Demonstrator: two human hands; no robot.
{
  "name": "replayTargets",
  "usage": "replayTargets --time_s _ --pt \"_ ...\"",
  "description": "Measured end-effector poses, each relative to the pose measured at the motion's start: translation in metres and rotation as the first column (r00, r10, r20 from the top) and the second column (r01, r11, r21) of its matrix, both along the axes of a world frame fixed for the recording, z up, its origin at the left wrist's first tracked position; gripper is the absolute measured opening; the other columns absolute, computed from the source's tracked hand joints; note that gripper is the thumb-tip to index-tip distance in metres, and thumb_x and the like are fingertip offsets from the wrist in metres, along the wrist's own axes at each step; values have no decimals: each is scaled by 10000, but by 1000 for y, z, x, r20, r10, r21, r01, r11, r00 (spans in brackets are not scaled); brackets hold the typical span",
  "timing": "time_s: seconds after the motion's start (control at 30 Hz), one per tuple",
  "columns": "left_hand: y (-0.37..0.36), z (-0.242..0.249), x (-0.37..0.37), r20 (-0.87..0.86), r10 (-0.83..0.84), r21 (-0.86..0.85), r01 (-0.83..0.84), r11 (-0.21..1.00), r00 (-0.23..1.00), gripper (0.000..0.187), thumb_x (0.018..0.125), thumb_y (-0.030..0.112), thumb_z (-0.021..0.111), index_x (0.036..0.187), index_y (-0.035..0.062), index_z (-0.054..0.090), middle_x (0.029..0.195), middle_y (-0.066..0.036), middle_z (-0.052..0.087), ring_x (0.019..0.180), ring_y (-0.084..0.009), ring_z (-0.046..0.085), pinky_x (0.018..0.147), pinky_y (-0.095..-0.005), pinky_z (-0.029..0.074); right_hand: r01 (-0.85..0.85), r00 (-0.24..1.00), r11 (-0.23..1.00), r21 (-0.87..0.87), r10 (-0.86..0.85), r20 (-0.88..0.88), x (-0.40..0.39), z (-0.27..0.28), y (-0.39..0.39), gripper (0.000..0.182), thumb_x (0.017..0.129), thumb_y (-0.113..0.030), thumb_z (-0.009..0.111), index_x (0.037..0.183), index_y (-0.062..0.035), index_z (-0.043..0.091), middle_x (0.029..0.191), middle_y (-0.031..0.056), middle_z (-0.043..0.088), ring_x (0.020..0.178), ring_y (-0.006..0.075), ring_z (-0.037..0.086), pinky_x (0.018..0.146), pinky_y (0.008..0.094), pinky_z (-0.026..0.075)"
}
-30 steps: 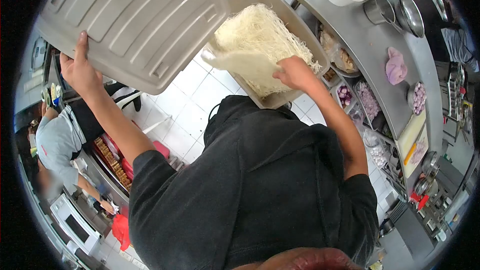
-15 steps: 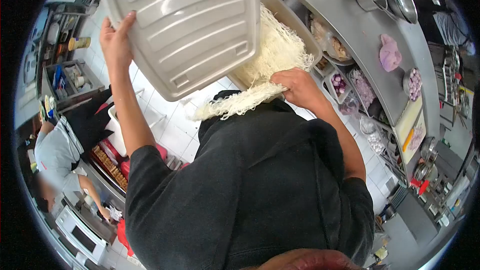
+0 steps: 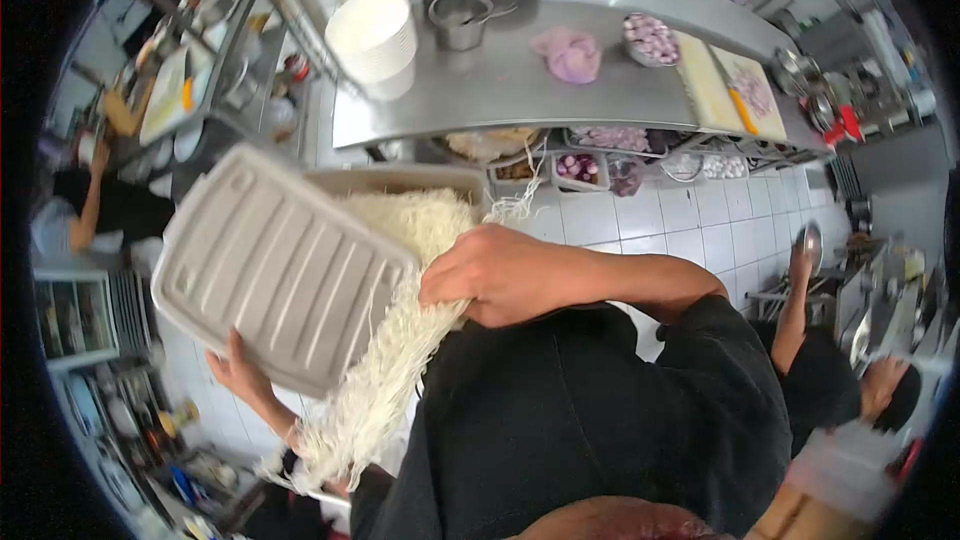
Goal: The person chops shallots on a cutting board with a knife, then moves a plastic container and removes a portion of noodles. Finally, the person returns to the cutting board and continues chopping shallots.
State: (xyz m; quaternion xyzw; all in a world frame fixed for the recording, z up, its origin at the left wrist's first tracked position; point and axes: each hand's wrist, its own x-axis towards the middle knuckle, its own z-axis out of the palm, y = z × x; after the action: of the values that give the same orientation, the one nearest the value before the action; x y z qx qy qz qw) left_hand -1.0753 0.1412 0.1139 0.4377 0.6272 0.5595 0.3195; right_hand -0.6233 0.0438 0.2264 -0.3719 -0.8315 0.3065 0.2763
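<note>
My left hand (image 3: 240, 368) grips the near edge of a grey ribbed plastic lid (image 3: 285, 270), its fingers partly hidden beneath. The lid is tilted over the left part of a grey plastic bin (image 3: 400, 178). Pale thin noodles (image 3: 410, 210) fill the visible part of that bin. My right hand (image 3: 490, 270) is closed around a long bunch of noodles (image 3: 375, 380). This bunch trails down to the left in front of the lid and across my left forearm. A few strands stick up past my right hand.
Behind the bin runs a steel counter (image 3: 480, 90) with stacked white tubs (image 3: 375, 40), a pot (image 3: 460, 20), a pink bag (image 3: 568, 53), a bowl of shallots (image 3: 650, 38) and a knife (image 3: 740, 105) on a board. Other people stand at far left (image 3: 75, 210) and right (image 3: 820, 370).
My view has turned, with the counter now across the top. The lid sits lower and further left. My right hand has drawn the noodle bunch out, and it hangs longer.
</note>
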Motion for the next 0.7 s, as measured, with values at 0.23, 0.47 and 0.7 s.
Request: replayTargets --time_s 0.23,0.47,0.7 --pt "-6 -26 -38 106 33 -23 -31 999 994 438 924 89 691 1303 -57 526 1197 -180 634 1018 -226 632 894 -375 534 324 945 885 -333 -292 145 51 60 3 212 822 -192 754 925 -9 725 713 163 661 671 314 634 649 400 483" --pt "-38 -6 -57 170 311 -121 -293 948 935 535 924 189 706 1351 -66 508 1293 -204 592 1083 -277 615 928 -422 526 470 783 665 -580 -618 -74 154 37 33 348 781 -181 823 1043 28 730 967 143 745 868 186 702 826 318 531" --pt "-82 38 -14 121 462 -83 -455 887 879 493 925 201 698 1304 -61 521 1254 -235 594 1092 -304 610 949 -442 519 195 482 629 -753 -730 -485 313 25 87 474 865 -100 762 1270 83 597 1186 184 688 1066 257 687 986 408 538"
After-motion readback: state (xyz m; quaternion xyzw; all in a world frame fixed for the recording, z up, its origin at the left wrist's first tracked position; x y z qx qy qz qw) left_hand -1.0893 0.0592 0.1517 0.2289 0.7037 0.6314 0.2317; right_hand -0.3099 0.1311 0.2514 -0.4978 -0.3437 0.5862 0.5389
